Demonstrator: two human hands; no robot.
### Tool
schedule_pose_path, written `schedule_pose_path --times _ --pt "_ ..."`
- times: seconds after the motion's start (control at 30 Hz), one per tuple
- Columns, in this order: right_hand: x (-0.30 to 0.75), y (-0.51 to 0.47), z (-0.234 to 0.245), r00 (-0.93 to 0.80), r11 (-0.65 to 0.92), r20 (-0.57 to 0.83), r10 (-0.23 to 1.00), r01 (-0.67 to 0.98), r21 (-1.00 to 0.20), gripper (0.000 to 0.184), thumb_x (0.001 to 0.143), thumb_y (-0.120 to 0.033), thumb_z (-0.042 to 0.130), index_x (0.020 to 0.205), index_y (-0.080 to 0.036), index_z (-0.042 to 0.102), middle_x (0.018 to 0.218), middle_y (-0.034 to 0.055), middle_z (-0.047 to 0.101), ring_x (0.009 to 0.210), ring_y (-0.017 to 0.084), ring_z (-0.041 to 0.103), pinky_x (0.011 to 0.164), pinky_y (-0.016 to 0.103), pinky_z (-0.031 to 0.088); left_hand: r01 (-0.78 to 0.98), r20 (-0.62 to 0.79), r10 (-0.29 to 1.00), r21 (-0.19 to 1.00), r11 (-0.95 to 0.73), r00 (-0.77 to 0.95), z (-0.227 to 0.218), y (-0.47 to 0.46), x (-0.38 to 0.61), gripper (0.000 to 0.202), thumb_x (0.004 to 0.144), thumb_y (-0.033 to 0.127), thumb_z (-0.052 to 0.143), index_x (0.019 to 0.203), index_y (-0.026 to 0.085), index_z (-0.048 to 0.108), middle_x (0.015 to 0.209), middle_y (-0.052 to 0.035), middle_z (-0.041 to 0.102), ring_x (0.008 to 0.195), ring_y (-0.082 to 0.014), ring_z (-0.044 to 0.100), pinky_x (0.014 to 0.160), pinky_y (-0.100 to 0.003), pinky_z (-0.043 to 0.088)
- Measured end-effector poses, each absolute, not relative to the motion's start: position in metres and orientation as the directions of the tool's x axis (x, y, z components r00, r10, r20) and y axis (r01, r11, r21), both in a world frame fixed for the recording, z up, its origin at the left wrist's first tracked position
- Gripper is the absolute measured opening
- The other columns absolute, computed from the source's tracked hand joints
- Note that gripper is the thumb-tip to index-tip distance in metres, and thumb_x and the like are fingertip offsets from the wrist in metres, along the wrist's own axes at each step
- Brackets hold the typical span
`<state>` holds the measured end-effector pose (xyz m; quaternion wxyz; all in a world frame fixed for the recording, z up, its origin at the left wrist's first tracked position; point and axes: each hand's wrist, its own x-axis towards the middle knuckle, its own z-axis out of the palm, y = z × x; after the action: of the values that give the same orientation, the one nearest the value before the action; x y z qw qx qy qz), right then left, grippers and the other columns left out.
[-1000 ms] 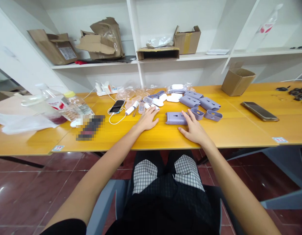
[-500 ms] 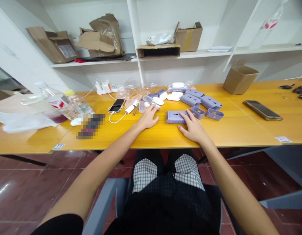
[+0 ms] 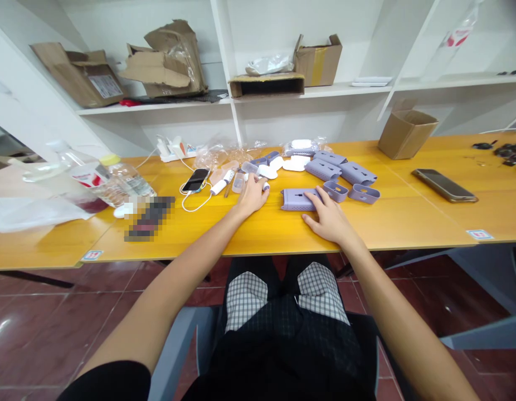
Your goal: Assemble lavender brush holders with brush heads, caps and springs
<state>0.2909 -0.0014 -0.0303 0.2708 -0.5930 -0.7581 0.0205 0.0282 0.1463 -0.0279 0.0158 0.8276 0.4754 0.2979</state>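
Note:
My left hand (image 3: 252,196) is closed, with its fingers curled down around a small white part (image 3: 264,186) that is mostly hidden under them. My right hand (image 3: 328,218) lies with fingers stretched out over the right end of a lilac plastic casing (image 3: 295,199), its thumb apart on the table. Just beyond that hand stand two short lilac end caps (image 3: 364,193). More lilac casings (image 3: 325,169) lie behind them. White plastic parts (image 3: 297,162) and translucent pieces (image 3: 238,182) sit past my left hand.
A phone on a white cable (image 3: 196,180) lies left, near bottles (image 3: 130,177). Another phone (image 3: 444,185) rests at the right, before a cardboard box (image 3: 408,133). Clear plastic bags (image 3: 224,151) and a power strip (image 3: 176,149) line the back. White shelves (image 3: 341,92) rise behind.
My left hand has gone from flat, spread fingers to fingers curled around a small white part. My right hand stays on the lilac casing. The view has shifted slightly.

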Motion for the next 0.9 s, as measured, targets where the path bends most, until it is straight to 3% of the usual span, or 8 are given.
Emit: schedule_pose_path --times 0.1,0.17,0.33,0.4,0.5,0.67,0.8,0.9 --pt "0.291 -0.001 -0.029 -0.149 0.284 0.372 0.916 0.896 -0.342 0.068 0.099 -0.045 0.057 0.162 -0.02 0.046 0.176 0.0202 0.032 0.161 0.043 0.036 0.126 0.064 0.038 0.722 0.487 0.762 0.324 -0.611 0.426 -0.024 0.147 0.024 0.03 0.092 0.022 0.067 0.121 0.015 0.072 0.133 -0.0174 0.06 0.124 -0.0343 0.063 0.116 -0.052 0.048" --pt "0.291 -0.001 -0.029 -0.148 0.277 0.36 0.921 0.899 -0.338 0.069 0.099 -0.045 0.058 0.162 -0.019 0.046 0.176 0.0212 0.032 0.16 0.043 0.037 0.126 0.064 0.038 0.663 0.474 0.741 0.361 -0.656 0.476 -0.02 0.145 0.019 0.025 0.09 0.021 0.07 0.114 0.016 0.072 0.125 -0.0145 0.066 0.111 -0.0303 0.067 0.11 -0.049 0.051" --pt "0.293 -0.001 -0.03 -0.156 0.289 0.368 0.917 0.894 -0.341 0.068 0.099 -0.046 0.058 0.161 -0.02 0.047 0.175 0.0212 0.033 0.16 0.043 0.037 0.126 0.065 0.037 0.379 0.347 0.724 0.674 -0.634 0.596 -0.014 0.136 0.007 0.033 0.076 0.031 0.086 0.102 0.017 0.073 0.126 -0.0099 0.069 0.07 -0.0119 0.059 0.078 -0.035 0.057" --pt "0.293 -0.001 -0.03 -0.156 0.295 0.378 0.913 0.891 -0.345 0.068 0.099 -0.046 0.058 0.161 -0.02 0.047 0.176 0.021 0.033 0.16 0.043 0.037 0.126 0.066 0.038 0.272 0.269 0.709 0.789 -0.55 0.652 -0.013 0.132 0.005 0.042 0.07 0.033 0.091 0.104 0.017 0.073 0.131 -0.0109 0.068 0.072 -0.0101 0.059 0.073 -0.032 0.055" --pt "0.293 -0.001 -0.03 -0.153 0.293 0.377 0.914 0.89 -0.348 0.068 0.099 -0.045 0.058 0.161 -0.02 0.048 0.176 0.0204 0.033 0.161 0.043 0.037 0.126 0.065 0.038 0.188 0.17 0.688 0.891 -0.413 0.705 -0.011 0.13 0.006 0.052 0.067 0.029 0.094 0.112 0.018 0.072 0.124 -0.011 0.071 0.08 -0.0125 0.066 0.08 -0.034 0.057" --pt "0.294 0.0 -0.03 -0.16 0.297 0.372 0.914 0.89 -0.345 0.068 0.098 -0.045 0.058 0.161 -0.021 0.047 0.176 0.0198 0.032 0.16 0.043 0.037 0.125 0.065 0.038 0.134 0.139 0.674 0.932 -0.337 0.725 -0.011 0.129 0.009 0.051 0.069 0.025 0.095 0.113 0.016 0.07 0.106 -0.0079 0.073 0.087 -0.0154 0.071 0.088 -0.039 0.059" --pt "0.295 0.0 -0.031 -0.165 0.31 0.384 0.908 0.882 -0.354 0.067 0.098 -0.045 0.059 0.16 -0.023 0.047 0.175 0.0188 0.033 0.16 0.043 0.037 0.124 0.067 0.039 0.228 0.137 0.71 0.891 -0.393 0.691 -0.011 0.127 0.011 0.057 0.072 0.03 0.094 0.12 0.017 0.067 0.092 -0.0048 0.073 0.081 -0.0167 0.071 0.082 -0.037 0.059" --pt "0.295 0.0 -0.031 -0.167 0.319 0.394 0.904 0.876 -0.36 0.066 0.098 -0.046 0.059 0.159 -0.025 0.048 0.174 0.0183 0.035 0.159 0.044 0.039 0.123 0.068 0.039 0.257 0.175 0.727 0.86 -0.442 0.664 -0.012 0.125 0.013 0.067 0.068 0.031 0.095 0.126 0.019 0.064 0.109 -0.0091 0.074 0.083 -0.0168 0.071 0.079 -0.035 0.059"
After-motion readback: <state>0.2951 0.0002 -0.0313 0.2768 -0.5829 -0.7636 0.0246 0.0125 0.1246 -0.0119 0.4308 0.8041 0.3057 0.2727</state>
